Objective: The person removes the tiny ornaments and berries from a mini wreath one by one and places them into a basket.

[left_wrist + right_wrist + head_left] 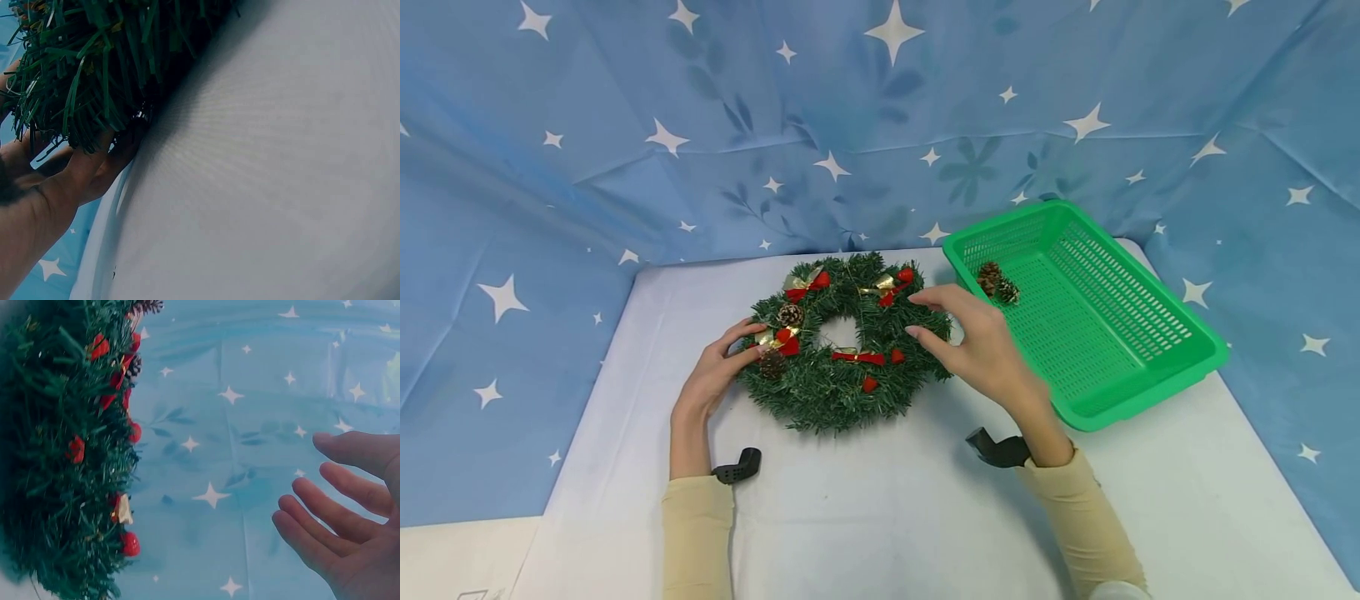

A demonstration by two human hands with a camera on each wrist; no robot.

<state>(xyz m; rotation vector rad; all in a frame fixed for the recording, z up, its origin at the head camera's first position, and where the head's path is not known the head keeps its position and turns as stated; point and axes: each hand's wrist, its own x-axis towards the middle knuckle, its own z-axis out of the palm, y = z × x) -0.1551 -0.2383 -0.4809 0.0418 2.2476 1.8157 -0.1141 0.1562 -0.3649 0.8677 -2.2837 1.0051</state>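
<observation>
A green wreath (820, 400) lies on the table, trimmed with red and gold bows, small red ornaments and two pinecones (790, 315). My left hand (715, 372) grips the wreath's left edge, thumb and fingers about a bow and the lower pinecone. In the left wrist view, some fingers (94, 165) pass beneath the green tips. Over the wreath's right side hovers my right hand (973, 337), its thumb and fingers spread and holding nothing. The right wrist view shows that hand (350, 519) apart from the wreath (56, 456).
A green plastic basket (1157, 292) stands to the right of the wreath. Loose pinecones (997, 283) lie in its left corner. White cloth covers the table (850, 517), and a blue star-printed curtain (865, 108) hangs behind and at the sides.
</observation>
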